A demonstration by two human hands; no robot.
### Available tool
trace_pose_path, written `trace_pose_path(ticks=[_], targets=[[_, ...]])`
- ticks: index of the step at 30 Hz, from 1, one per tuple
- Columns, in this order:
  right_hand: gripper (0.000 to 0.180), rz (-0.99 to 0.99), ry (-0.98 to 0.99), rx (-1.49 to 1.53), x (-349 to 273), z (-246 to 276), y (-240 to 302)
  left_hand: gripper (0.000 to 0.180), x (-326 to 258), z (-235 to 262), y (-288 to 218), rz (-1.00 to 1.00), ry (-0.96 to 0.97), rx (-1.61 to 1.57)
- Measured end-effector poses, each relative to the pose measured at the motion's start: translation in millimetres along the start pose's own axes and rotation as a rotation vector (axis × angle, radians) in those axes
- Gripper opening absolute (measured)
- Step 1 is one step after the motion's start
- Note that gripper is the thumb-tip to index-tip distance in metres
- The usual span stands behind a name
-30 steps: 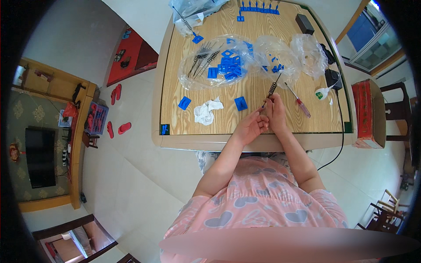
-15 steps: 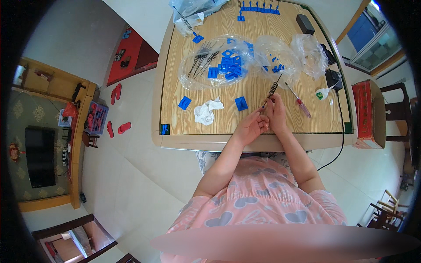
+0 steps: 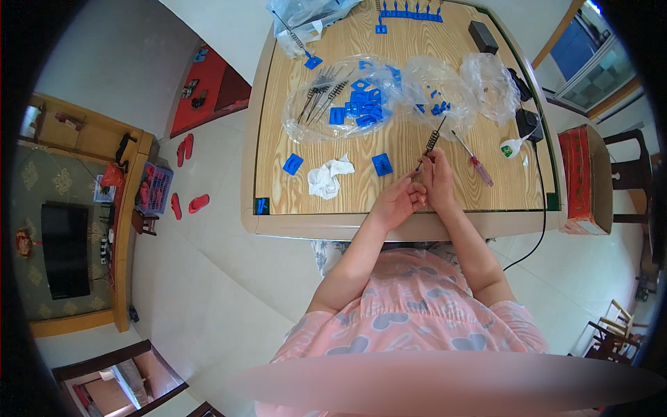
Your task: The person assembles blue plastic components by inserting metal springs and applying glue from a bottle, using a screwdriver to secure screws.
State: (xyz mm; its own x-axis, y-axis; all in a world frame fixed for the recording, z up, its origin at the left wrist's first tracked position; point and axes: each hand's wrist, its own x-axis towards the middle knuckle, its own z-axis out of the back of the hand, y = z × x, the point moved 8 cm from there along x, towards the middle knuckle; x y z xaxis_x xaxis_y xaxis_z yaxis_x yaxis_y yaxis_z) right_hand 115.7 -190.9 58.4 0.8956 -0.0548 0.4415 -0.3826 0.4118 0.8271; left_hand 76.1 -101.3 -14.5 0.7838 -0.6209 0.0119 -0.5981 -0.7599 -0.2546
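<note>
Pinching was on the right hand [image 3: 439, 186]: fingers [image 3: 433, 158] closed round the lower part of a black spring [image 3: 432, 141], no visible gap. Spring sat right of centre in the frame, tilted, thin tip pointing up and right. Left hand [image 3: 394, 206] was just beside it, palm up, fingers half-curled, tips by the spring's lower end; couldn't tell if they had hold of it. Screwdriver [image 3: 478, 167] lay on the desk [image 3: 507, 198] just right of the right hand. Left of the hands: blue plate [image 3: 382, 165], then white tissue [image 3: 324, 182]. Upper middle: clear bag [image 3: 300, 131] with more springs [image 3: 322, 90] and blue plates, and beside it a second bag [image 3: 443, 75] with small blue parts [image 3: 440, 108]. Top edge: row of blue bases [image 3: 413, 15], rods up.
</note>
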Motion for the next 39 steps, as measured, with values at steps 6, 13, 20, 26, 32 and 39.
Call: trace_pose_path(ticks=[6,13,20,26,32,39], targets=[[0.009,0.027,-0.009,-0.030,-0.7,0.4,-1.5,0.038,0.3,-1.2,0.0,-0.010,0.010,0.006],[0.011,0.030,-0.010,-0.012,-0.9,1.2,-0.1,0.040,-0.4,-1.6,-0.4,-0.018,0.006,0.019],[0.011,0.014,-0.004,-0.012,-1.0,-0.5,-3.2,0.040,0.2,-1.0,-0.3,-0.018,0.015,0.015],[0.010,0.031,-0.004,-0.029,-1.4,-0.1,-4.5,0.039,0.0,2.5,0.5,-0.015,-0.006,0.009],[0.010,0.011,0.002,-0.036,-1.2,0.7,-2.1,0.039,-0.2,2.1,0.6,-0.017,-0.021,0.008],[0.008,0.021,-0.010,-0.053,-0.7,0.8,-4.1,0.039,0.6,1.2,0.8,-0.009,-0.015,0.013]])
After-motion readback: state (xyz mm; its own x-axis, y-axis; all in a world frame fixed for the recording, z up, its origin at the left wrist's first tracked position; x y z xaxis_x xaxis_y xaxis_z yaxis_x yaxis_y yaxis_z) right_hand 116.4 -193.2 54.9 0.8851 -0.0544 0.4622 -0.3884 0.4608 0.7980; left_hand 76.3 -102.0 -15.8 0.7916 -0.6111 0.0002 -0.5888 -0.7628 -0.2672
